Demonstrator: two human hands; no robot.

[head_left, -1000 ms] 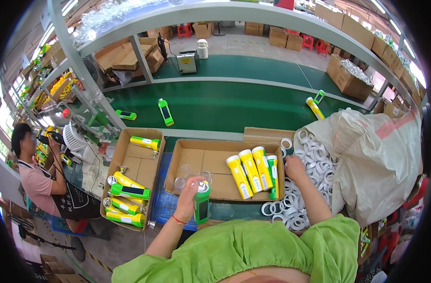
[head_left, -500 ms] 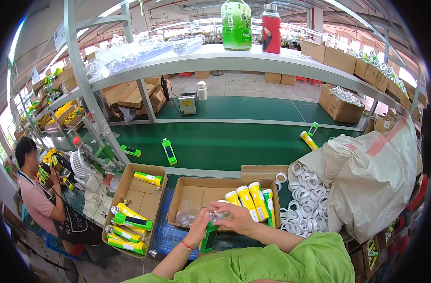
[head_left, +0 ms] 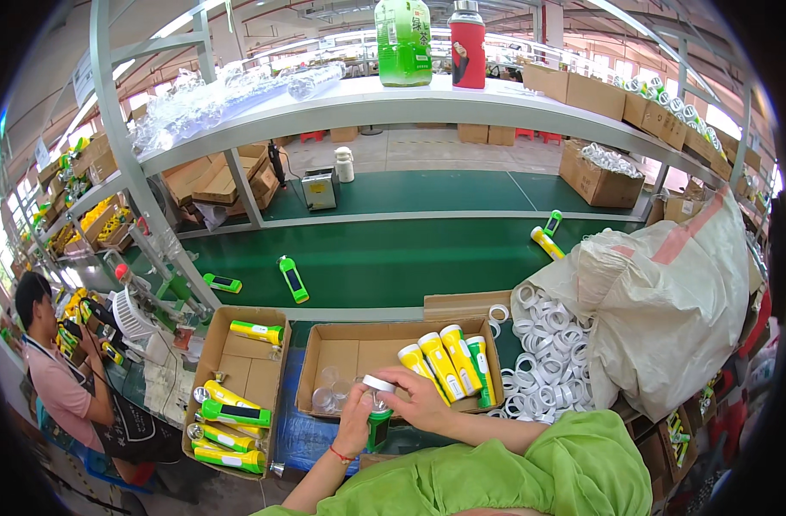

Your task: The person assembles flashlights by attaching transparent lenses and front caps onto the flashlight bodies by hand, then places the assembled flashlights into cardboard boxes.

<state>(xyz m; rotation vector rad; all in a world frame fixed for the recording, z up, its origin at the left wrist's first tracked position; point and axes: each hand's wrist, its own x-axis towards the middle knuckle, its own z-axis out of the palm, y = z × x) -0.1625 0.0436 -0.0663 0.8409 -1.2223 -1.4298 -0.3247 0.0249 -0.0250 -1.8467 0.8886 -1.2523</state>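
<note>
A green flashlight point(head_left: 378, 430) with a dark panel stands head-up in front of my body. My left hand point(head_left: 353, 423) is wrapped around its upper part. At its top sits a white ring point(head_left: 377, 383), and my right hand point(head_left: 420, 401) has its fingers closed on that ring. Just beyond my hands is a cardboard box point(head_left: 341, 334) with yellow flashlights point(head_left: 443, 365), one green flashlight point(head_left: 482, 371) and several clear round cups point(head_left: 323, 399). Many loose white rings point(head_left: 543, 365) lie in a heap to the right, beside a white woven sack point(head_left: 660, 292).
On the left, another cardboard box point(head_left: 260, 361) holds yellow and green flashlights. A green conveyor belt point(head_left: 427, 258) runs beyond, with several flashlights on it. Above it, a white shelf point(head_left: 341, 107) carries a green bottle point(head_left: 403, 43) and a red flask point(head_left: 468, 47). A co-worker point(head_left: 62, 378) sits at far left.
A white ring now shows on top of the flashlight under my right fingers. My right hand has turned slightly and closed in. The whole view has shifted a little.
</note>
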